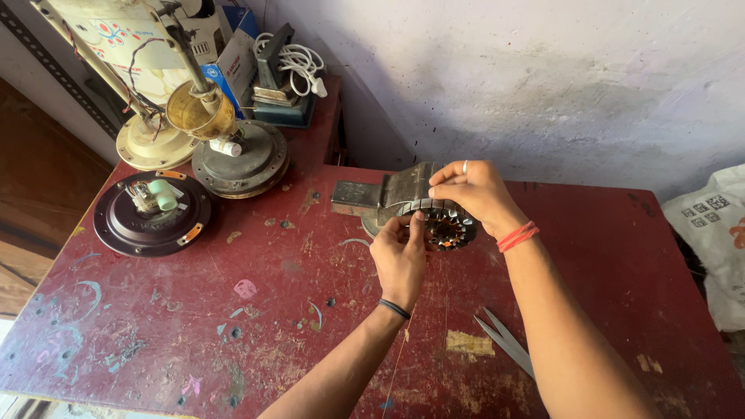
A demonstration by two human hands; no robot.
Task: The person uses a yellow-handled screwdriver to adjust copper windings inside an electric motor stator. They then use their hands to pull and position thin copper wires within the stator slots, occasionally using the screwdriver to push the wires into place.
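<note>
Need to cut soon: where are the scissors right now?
In the head view, the scissors lie on the red table, lower right, partly under the right forearm.

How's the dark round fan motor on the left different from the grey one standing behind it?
The dark motor housing is near black, with a pale green capacitor on top and no rod. The grey motor housing is dull grey and carries a brass-coloured cup and a rod rising from its middle. Both are round, lie flat on the red table and neither hand touches them.

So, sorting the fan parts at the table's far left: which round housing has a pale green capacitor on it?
The black round motor housing, nearest the table's left edge; the grey and cream ones lack it.
</note>
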